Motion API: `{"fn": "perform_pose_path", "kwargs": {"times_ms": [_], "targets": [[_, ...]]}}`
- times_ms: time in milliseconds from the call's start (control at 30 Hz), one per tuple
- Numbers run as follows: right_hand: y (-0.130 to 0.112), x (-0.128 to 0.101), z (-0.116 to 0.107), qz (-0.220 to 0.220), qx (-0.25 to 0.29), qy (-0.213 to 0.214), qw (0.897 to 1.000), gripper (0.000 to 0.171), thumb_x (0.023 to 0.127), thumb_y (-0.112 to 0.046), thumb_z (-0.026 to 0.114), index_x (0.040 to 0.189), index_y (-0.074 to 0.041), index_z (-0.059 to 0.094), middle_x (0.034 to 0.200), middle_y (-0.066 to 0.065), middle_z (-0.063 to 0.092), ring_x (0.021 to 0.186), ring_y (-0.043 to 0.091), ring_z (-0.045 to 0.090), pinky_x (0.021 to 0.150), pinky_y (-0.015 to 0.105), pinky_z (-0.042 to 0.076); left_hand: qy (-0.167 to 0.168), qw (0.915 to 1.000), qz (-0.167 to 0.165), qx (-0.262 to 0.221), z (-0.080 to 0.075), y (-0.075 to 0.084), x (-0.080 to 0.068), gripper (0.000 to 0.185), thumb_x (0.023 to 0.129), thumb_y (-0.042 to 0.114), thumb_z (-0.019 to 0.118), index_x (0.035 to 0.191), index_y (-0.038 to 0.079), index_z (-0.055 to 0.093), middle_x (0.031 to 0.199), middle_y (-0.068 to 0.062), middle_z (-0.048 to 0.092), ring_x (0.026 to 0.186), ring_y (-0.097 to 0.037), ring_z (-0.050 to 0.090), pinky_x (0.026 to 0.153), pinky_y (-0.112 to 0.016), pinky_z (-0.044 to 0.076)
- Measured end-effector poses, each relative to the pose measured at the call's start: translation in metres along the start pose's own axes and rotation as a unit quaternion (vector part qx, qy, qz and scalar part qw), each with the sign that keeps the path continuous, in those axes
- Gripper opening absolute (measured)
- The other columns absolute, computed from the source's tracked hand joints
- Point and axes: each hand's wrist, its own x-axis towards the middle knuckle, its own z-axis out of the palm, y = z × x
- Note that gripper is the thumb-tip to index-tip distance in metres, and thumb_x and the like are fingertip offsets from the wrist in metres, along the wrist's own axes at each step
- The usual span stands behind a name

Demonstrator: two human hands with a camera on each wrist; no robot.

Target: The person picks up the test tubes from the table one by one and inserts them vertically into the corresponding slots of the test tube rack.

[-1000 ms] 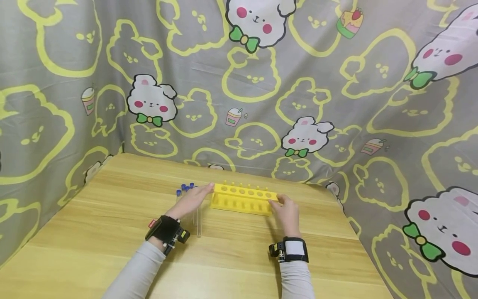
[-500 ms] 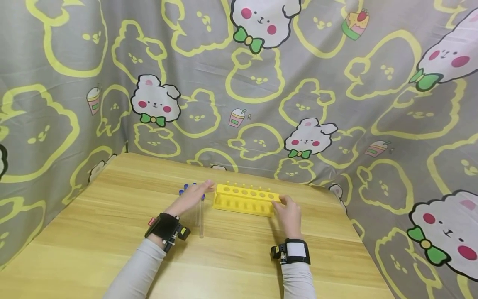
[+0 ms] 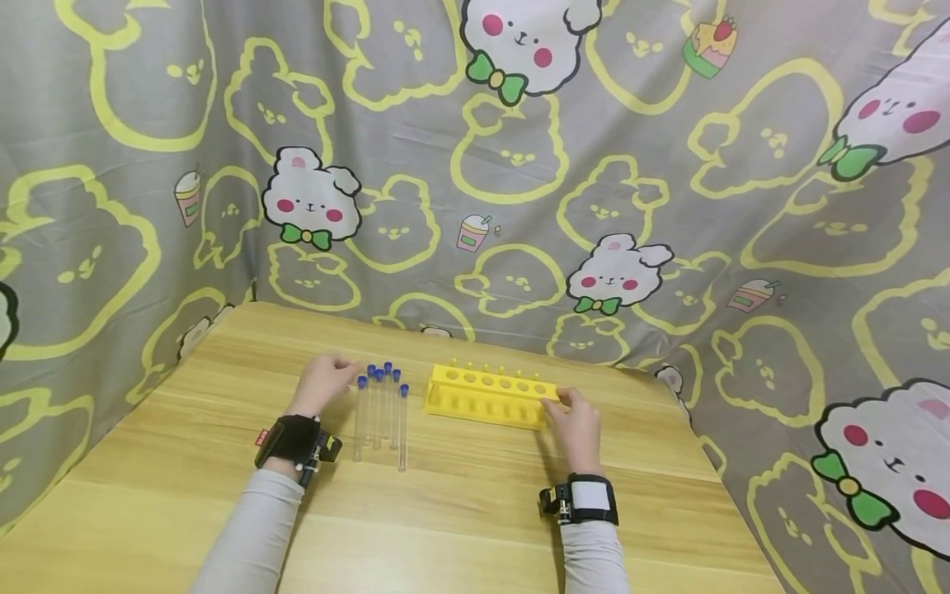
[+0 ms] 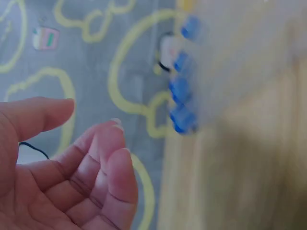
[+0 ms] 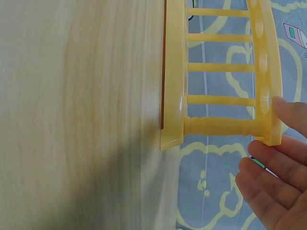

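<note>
Steadiness at the rack matters most while tubes are picked up beside it. The right hand rests at the rack's right end; the right wrist view shows a thumb tip against the top bar and the other fingers loosely bent just beside the end post, touching rather than clamped. To my judgement, a light press there is enough: a hard push could slide the rack along the surface.

The left hand sits to the left of the rack, beyond the tubes, fingers loosely curled and holding nothing, as the left wrist view confirms. It is just beside the nearest blue cap. A good pick, I judge, would pinch one tube near its cap, lift it clear of its neighbours so they do not roll, and bring it upright over a hole.

The rack is bright yellow plastic with a row of round holes in its top bar, small pegs behind them and thin turned posts joining top and base. All its holes look empty. The tubes are clear and slender with blue caps, five as far as I can count, lying side by side just left of the rack, caps pointing away from the person.
</note>
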Motion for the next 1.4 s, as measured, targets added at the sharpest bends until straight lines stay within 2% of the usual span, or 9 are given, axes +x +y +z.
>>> {"fn": "perform_pose_path", "kwargs": {"times_ms": [167, 300, 367, 467, 567, 667, 800, 1100, 1400], "targets": [[0.000, 0.000, 0.000, 0.001, 0.005, 0.000, 1.000, 0.045, 0.090, -0.029, 0.069, 0.123, 0.000, 0.061, 0.126, 0.023, 0.064, 0.120, 0.041, 0.058, 0.096, 0.050, 0.050, -0.010, 0.9989, -0.033, 0.031, 0.005, -0.014, 0.004, 0.034, 0.093, 0.026, 0.059, 0.099, -0.006, 0.068, 0.075, -0.012, 0.066, 0.061, -0.017, 0.056, 0.054, -0.027, 0.045], [-0.002, -0.001, -0.001, 0.002, 0.008, 0.000, 1.000, 0.044, 0.090, -0.029, 0.069, 0.123, -0.001, 0.061, 0.126, 0.023, 0.063, 0.120, 0.040, 0.058, 0.096, 0.050, 0.051, -0.016, 0.9981, -0.046, 0.039, 0.013, -0.019, 0.008, 0.031, 0.089, 0.024, 0.064, 0.095, -0.006, 0.068, 0.062, -0.005, 0.060, 0.052, -0.014, 0.052, 0.049, -0.025, 0.043], [-0.002, -0.001, -0.001, 0.004, 0.007, -0.002, 1.000, 0.044, 0.090, -0.029, 0.068, 0.123, -0.001, 0.060, 0.126, 0.023, 0.063, 0.121, 0.041, 0.058, 0.096, 0.050, 0.051, -0.015, 0.9977, -0.048, 0.046, 0.017, -0.020, 0.008, 0.027, 0.088, 0.022, 0.065, 0.086, -0.005, 0.067, 0.057, -0.003, 0.056, 0.048, -0.013, 0.050, 0.046, -0.025, 0.042], [-0.001, 0.000, -0.002, 0.005, 0.006, -0.002, 1.000, 0.044, 0.090, -0.029, 0.068, 0.123, -0.001, 0.060, 0.127, 0.023, 0.063, 0.121, 0.041, 0.057, 0.097, 0.050, 0.050, -0.013, 0.9968, -0.058, 0.054, 0.021, -0.019, 0.007, 0.025, 0.084, 0.017, 0.063, 0.063, 0.003, 0.057, 0.050, 0.001, 0.047, 0.043, -0.013, 0.044, 0.042, -0.024, 0.037], [0.000, 0.000, -0.002, 0.000, 0.004, 0.001, 1.000, 0.044, 0.090, -0.029, 0.068, 0.123, 0.000, 0.061, 0.126, 0.023, 0.063, 0.120, 0.041, 0.058, 0.096, 0.051, 0.050, -0.013, 0.9959, -0.062, 0.064, 0.023, -0.018, 0.006, 0.032, 0.079, 0.011, 0.059, 0.052, 0.012, 0.042, 0.046, 0.005, 0.038, 0.041, -0.012, 0.037, 0.039, -0.023, 0.033], [0.000, 0.000, -0.002, -0.005, 0.002, 0.007, 1.000, 0.044, 0.089, -0.029, 0.069, 0.121, 0.000, 0.061, 0.125, 0.023, 0.064, 0.119, 0.041, 0.059, 0.095, 0.051, 0.051, -0.013, 0.9954, -0.059, 0.073, 0.024, -0.017, 0.005, 0.033, 0.076, 0.008, 0.057, 0.050, 0.014, 0.038, 0.047, 0.006, 0.034, 0.041, -0.011, 0.034, 0.039, -0.022, 0.031], [-0.001, 0.000, -0.001, -0.006, 0.001, 0.009, 1.000, 0.043, 0.089, -0.029, 0.069, 0.120, 0.000, 0.062, 0.123, 0.023, 0.065, 0.118, 0.041, 0.059, 0.095, 0.051, 0.051, -0.018, 0.9950, -0.058, 0.080, 0.024, -0.017, 0.004, 0.027, 0.074, 0.008, 0.057, 0.052, 0.013, 0.041, 0.048, 0.005, 0.038, 0.041, -0.011, 0.036, 0.037, -0.022, 0.031], [0.002, 0.001, 0.000, -0.010, 0.004, 0.011, 1.000, 0.042, 0.089, -0.027, 0.070, 0.120, 0.000, 0.063, 0.122, 0.023, 0.065, 0.117, 0.040, 0.060, 0.096, 0.050, 0.051, -0.030, 0.9964, -0.042, 0.068, 0.022, -0.022, 0.003, 0.026, 0.081, 0.014, 0.062, 0.057, 0.004, 0.061, 0.043, 0.001, 0.054, 0.038, -0.012, 0.050, 0.043, -0.023, 0.040], [0.004, 0.001, 0.002, -0.008, 0.009, 0.013, 1.000, 0.042, 0.089, -0.028, 0.070, 0.120, 0.000, 0.062, 0.122, 0.023, 0.065, 0.118, 0.040, 0.060, 0.097, 0.050, 0.050, -0.033, 0.9954, -0.058, 0.069, 0.022, -0.021, 0.002, 0.027, 0.084, 0.024, 0.066, 0.068, 0.003, 0.062, 0.051, -0.002, 0.059, 0.043, -0.013, 0.055, 0.045, -0.024, 0.045]]}}
